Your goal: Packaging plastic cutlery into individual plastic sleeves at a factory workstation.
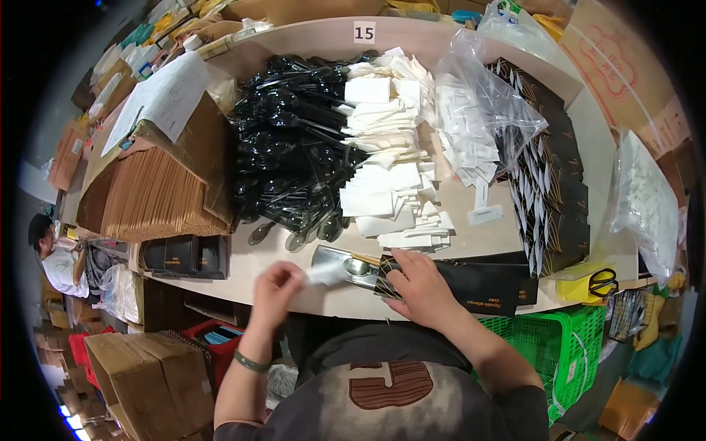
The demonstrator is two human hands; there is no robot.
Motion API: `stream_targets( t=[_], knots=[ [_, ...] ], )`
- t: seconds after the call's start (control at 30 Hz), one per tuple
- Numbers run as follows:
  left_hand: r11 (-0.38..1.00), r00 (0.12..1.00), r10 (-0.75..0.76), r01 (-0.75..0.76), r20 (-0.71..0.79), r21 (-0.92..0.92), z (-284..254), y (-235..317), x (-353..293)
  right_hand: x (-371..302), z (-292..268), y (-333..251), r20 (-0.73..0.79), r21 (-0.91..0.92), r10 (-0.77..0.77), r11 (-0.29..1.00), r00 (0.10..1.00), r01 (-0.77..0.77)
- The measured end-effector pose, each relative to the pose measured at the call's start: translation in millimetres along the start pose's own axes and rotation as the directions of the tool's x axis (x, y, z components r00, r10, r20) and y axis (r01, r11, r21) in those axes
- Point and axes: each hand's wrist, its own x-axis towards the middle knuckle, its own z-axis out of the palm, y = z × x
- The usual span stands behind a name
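A long black paper sleeve with gold print (474,294) lies along the near edge of the pale tabletop (482,237), right of its middle, and I have it clamped under my right hand (415,289), fingers toward its far side and thumb toward its near side. At its left end lies a shiny clear packet with a round spoon bowl (358,267), a thin wooden strip beside it. My left hand (279,288) has its fingertips drawn close together near a blurred white piece (326,271); I cannot tell whether they pinch it. I judge the sleeve best pressed flat by its end, the white piece squared with the packet so no corner snags. Toward the far edge are heaped black wrapped spoons (287,140) and folded white paper packets (368,202); by the right edge, stacked black sleeves (566,195).
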Motion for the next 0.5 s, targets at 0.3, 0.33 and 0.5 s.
stream_targets(
  t=[0.3,0.33,0.5],
  knots=[
    [0.811,0.943,0.264,-0.331,0.204,0.483,86.1,27.1,28.9,1.4,11.8,-3.2,-0.014,0.026,-0.059,0.998,0.998,0.059],
    [0.794,0.946,0.251,-0.323,0.207,0.515,86.7,24.2,24.8,2.5,8.3,-5.3,-0.015,0.018,-0.054,0.998,0.998,0.055],
    [0.969,0.987,-0.089,0.055,0.135,0.240,71.3,27.4,22.1,-0.2,0.8,-9.8,-0.012,-0.029,0.039,0.999,0.999,-0.040]
  ],
)
